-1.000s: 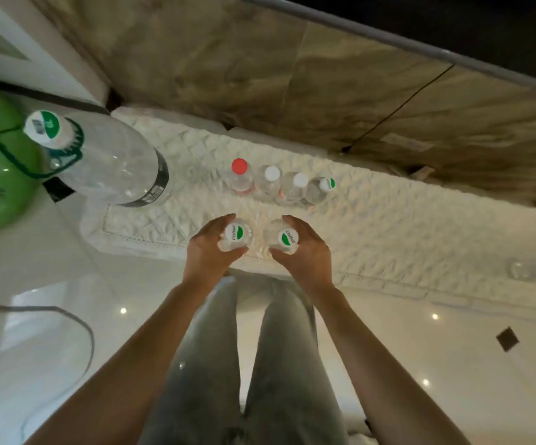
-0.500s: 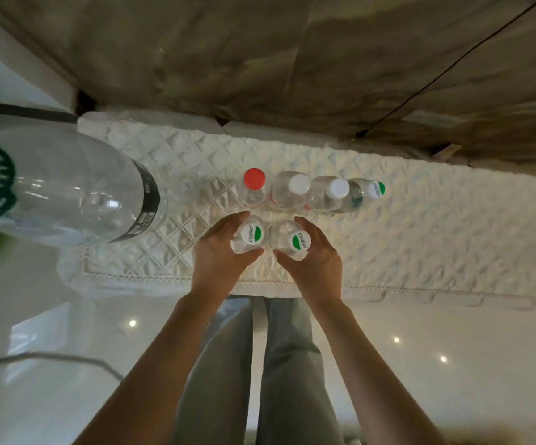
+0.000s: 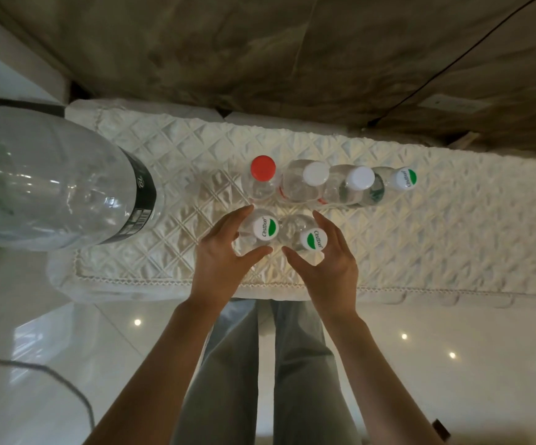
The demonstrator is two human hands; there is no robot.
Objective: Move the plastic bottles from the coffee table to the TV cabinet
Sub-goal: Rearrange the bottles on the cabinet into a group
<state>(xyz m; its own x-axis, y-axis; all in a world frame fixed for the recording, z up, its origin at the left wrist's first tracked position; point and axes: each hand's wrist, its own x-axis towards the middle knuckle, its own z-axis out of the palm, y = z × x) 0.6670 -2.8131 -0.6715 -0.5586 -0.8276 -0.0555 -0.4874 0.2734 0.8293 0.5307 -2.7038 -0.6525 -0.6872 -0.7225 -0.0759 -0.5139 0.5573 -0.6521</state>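
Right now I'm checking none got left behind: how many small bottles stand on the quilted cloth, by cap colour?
Red cap: 1
Plain white caps: 2
Green-and-white caps: 3
Total: 6 small bottles

Six small bottles stand on the quilted cloth (image 3: 388, 245) covering the TV cabinet, in two rows. Far row, left to right: first bottle (image 3: 261, 179), second bottle (image 3: 302, 183), third bottle (image 3: 345, 186), fourth bottle (image 3: 388, 184), each touching its neighbour. Near row: left front bottle (image 3: 260, 231) and right front bottle (image 3: 305, 237), side by side, just before the far row. Left hand (image 3: 224, 255) at the left front bottle, right hand (image 3: 327, 261) at the right. Large bottle (image 3: 54, 184) at far left
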